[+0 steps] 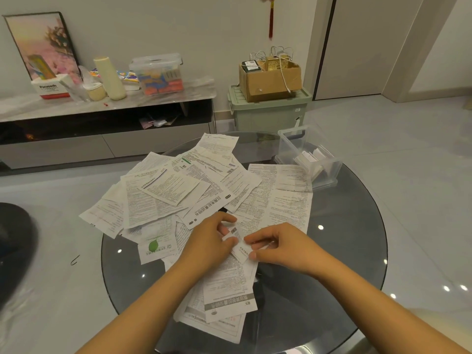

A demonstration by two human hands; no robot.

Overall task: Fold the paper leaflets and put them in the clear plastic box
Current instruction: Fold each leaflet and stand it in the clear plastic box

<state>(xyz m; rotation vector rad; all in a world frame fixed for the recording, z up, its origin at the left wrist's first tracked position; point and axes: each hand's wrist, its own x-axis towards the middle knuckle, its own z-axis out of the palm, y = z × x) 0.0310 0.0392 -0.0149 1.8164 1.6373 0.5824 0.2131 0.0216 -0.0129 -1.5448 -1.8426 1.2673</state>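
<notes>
Both hands are closed on one small leaflet (pixel 238 245) just above the pile: the left hand (pixel 209 241) pinches its upper left edge between thumb and fingers, and the right hand (pixel 277 245) pinches its lower right side with curled fingers. This leaflet looks already folded down to a narrow strip, so the step in hand seems to be a last crease. The paper is thin and very light, soft enough to flop when held by one corner and springy enough to reopen along a crease, so it is best taken at opposite edges and the fold pressed flat with the fingertips. It tears easily if pulled hard. Many unfolded leaflets (pixel 178 190) lie spread and overlapping across the round glass surface (pixel 339 251), some hanging over its near edge; they would slide readily on the glass, so lifting one by a free corner should work better than dragging it. The clear box (pixel 310 157) stands open at the far right of the surface, beyond the pile, with a few folded papers already inside. Much of the task remains.
</notes>
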